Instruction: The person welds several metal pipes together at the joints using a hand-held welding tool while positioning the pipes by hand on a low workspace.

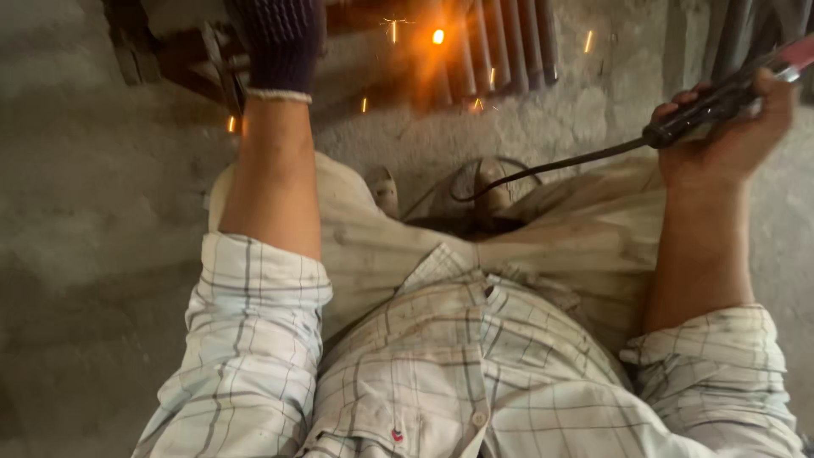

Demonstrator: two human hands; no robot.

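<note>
My left hand (275, 42), gloved against sparks (438, 36), steadies metal bars (500, 42) on the floor; my right hand (733, 127), bare, grip clamped on the electrode holder (712, 106).

Single head-worn view, looking steeply down over the checked shirt (441, 373) and knees to the concrete floor (76, 212). Close in: both forearms fill the frame, the metal bars (500, 42) at the top edge.

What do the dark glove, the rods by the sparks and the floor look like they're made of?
Dark knitted glove: fabric with a ribbed weave, pale cuff. Long grey rods: likely metal, dull, lit by sparks. Rough grey floor: apparently concrete, matte, grainy.
</note>
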